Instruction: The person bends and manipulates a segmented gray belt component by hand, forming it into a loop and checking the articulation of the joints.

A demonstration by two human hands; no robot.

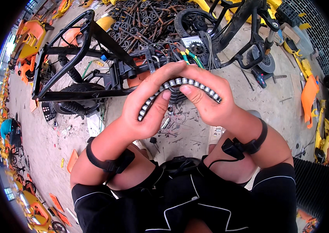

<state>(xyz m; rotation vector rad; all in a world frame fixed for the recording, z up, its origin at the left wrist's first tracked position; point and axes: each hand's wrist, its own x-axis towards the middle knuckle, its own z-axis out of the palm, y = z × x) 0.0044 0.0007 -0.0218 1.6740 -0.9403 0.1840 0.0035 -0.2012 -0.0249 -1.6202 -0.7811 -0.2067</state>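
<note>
Both hands, left (149, 105) and right (207, 99), pinch a chain (178, 82). It bends like an arch, ends pointing to 7 and 4 o'clock.

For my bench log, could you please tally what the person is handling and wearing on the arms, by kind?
Hands: 2, left hand and right hand
Roller chain: 1, held by both hands
Black wrist straps: 2, left strap, right strap
Total: 5
</note>
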